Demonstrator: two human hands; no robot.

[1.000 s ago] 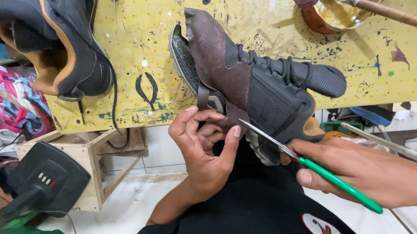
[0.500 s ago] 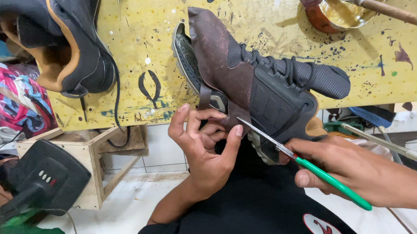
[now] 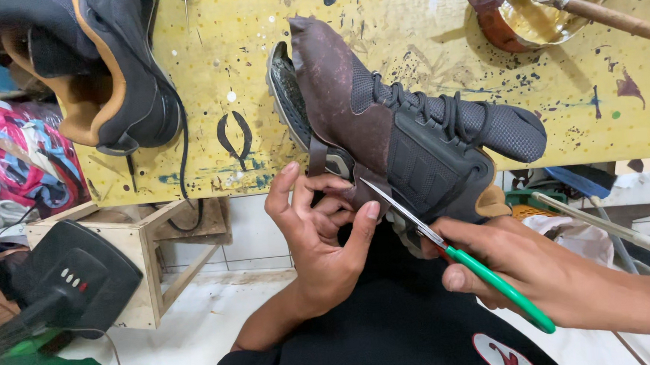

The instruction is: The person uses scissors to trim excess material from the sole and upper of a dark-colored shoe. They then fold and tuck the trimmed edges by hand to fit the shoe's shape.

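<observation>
Item: brown-and-black boot (image 3: 405, 136), suede toe, mesh panels, black laces, lying on its side at the near edge of the yellow, paint-spattered surface (image 3: 206, 77).

My left hand (image 3: 321, 235) pinches a brown strip at the boot's heel edge, fingers curled closed on it.

My right hand (image 3: 541, 274) grips green-handled scissors (image 3: 450, 254), blades slightly parted at that strip.

Progress: trimming looks under way; the strip is uncut.

Also present: second dark shoe (image 3: 100, 76), glue tin (image 3: 540, 4) with brush.
</observation>
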